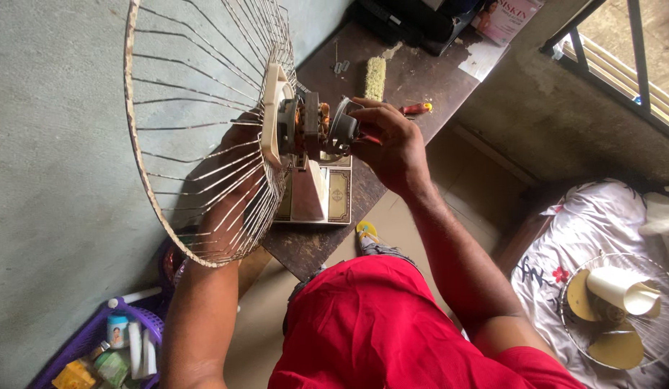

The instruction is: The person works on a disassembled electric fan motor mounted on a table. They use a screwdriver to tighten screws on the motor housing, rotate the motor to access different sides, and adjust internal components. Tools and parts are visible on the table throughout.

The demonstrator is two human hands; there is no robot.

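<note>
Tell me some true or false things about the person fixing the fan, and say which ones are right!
1. The right hand grips the back of the fan motor. True.
2. The wire fan guard lies flat on the floor. False: it is held up in the air, with the left hand behind its wires.
3. The person wears a blue shirt. False: the shirt is red.
4. A red-handled screwdriver is by the right hand, over the dark wooden table. True.
5. The purple basket by the wall is empty. False: it holds small bottles and packets.
</note>
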